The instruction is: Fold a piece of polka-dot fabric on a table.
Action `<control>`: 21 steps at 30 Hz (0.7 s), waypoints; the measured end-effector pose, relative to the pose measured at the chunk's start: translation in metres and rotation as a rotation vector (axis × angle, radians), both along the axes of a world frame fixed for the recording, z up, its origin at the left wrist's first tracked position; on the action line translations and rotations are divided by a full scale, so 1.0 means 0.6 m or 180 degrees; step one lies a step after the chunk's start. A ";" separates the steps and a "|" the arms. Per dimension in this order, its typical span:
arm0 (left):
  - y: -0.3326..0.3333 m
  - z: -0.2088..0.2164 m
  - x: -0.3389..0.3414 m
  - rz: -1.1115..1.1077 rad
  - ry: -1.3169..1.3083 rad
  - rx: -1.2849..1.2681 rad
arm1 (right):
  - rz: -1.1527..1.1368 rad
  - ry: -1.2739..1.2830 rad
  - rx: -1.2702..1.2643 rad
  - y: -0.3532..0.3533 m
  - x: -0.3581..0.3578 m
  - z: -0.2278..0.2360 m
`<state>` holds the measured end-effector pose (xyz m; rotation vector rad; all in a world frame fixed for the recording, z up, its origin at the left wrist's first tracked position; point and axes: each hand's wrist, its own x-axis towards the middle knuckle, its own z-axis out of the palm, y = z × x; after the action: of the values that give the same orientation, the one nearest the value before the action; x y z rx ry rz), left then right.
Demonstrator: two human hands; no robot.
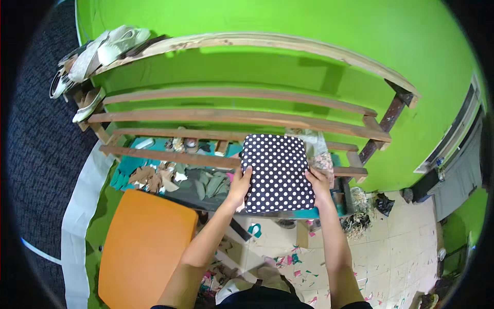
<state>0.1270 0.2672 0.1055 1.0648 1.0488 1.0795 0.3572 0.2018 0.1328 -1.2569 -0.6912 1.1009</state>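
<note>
A black panel with white polka dots (278,172) is held flat out in front of me, over the lower slats of a wooden rack (242,118). My left hand (240,186) grips its left edge and my right hand (319,181) grips its lower right edge. Behind the panel's top right corner lies a clear plastic bag of scraps (316,147) on the rack. Under the rack lie teal, brown and grey material offcuts (170,177).
An orange board (144,247) lies at the lower left. Pale shoe pieces (98,51) are stacked at the rack's top left end. Scraps litter the tiled floor (391,257). A bright green wall (288,31) stands behind the rack, and a dark carpeted surface (41,149) to the left.
</note>
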 end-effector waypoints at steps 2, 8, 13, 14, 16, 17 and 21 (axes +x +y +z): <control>0.008 0.045 0.065 0.0040 -0.0024 -0.0027 | 0.0029 0.0047 -0.0139 0.014 0.068 0.004; 0.069 0.040 0.197 -0.0201 0.0113 0.0169 | 0.0212 0.0707 -0.0479 0.067 0.211 0.000; 0.083 0.055 0.266 -0.0313 -0.0267 0.0571 | 0.0264 0.0402 0.0709 0.080 0.266 0.002; 0.090 0.048 0.274 -0.0279 -0.0198 0.0863 | 0.0316 0.0615 0.0689 0.087 0.274 0.003; 0.113 0.030 0.279 -0.0332 -0.0045 0.0659 | 0.0405 0.0681 0.0441 0.103 0.281 -0.002; 0.129 0.013 0.277 -0.0392 0.0099 0.0462 | 0.0488 0.0737 0.0201 0.112 0.282 -0.009; 0.125 -0.002 0.322 -0.0738 0.1348 -0.0296 | 0.0136 0.0120 -0.0515 0.136 0.340 -0.116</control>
<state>0.3200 0.3421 0.1045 1.3360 1.2578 0.6250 0.5611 0.2831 0.0630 -1.3602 -0.6124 1.2324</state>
